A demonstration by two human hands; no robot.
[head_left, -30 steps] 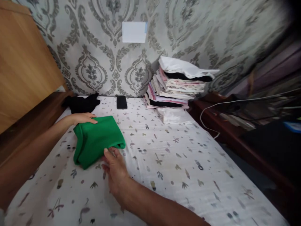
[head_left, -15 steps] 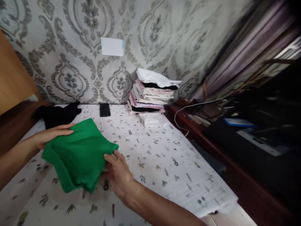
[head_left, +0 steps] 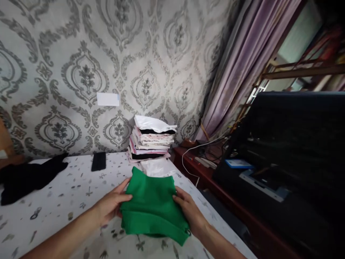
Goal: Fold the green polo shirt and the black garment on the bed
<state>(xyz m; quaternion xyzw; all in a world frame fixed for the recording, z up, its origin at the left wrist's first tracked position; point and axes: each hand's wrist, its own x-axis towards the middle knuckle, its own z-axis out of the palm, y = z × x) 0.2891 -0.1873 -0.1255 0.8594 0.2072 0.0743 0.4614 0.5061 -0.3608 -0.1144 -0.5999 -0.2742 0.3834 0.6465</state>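
Observation:
A folded green garment is held up between my two hands, above the patterned white sheet. My left hand grips its left edge, thumb on top and fingers underneath. On the opposite edge my right hand pinches the cloth the same way. The garment's lower edge hangs a little loose toward me. Just beyond it rises a stack of folded clothes, white, pink and black, with a white piece on top. A white folded piece lies at the stack's front.
A black phone lies near the wall, and a crumpled black garment is at the left. Along the right runs a dark red wooden surface with a white cable. A large black screen stands there.
My hands have carried the green garment to the right, toward the stack, and turned it squarer. My left hand now holds its left edge lower down. The view has swung right and up.

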